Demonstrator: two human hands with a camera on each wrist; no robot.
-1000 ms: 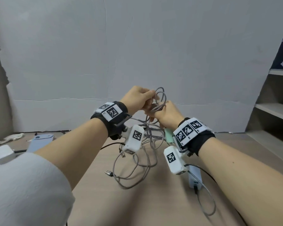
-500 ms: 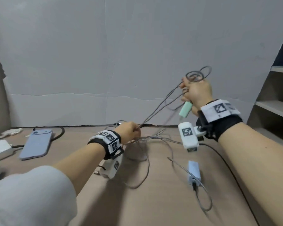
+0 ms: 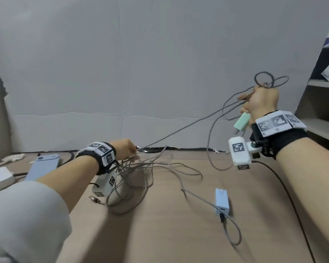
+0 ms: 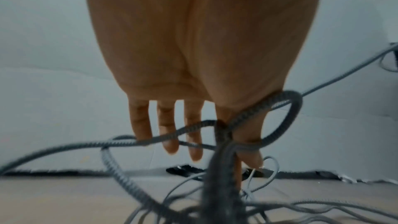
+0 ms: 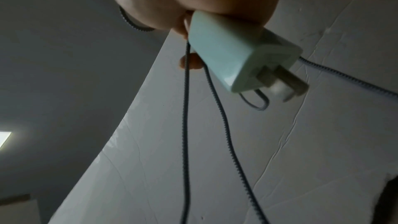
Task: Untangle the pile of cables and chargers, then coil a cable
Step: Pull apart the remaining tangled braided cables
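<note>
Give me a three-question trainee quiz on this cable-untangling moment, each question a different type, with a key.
1. True or false: the right hand holds the mint-green charger raised above the table.
2. Multiple choice: where is the pale blue charger? A) in the left hand B) lying on the table with a braided cable plugged in C) on the shelf
3. Fill in: the left hand is down at the ____ of grey cables on the table.

Key: 1 true; 2 B; 3 tangle.
</note>
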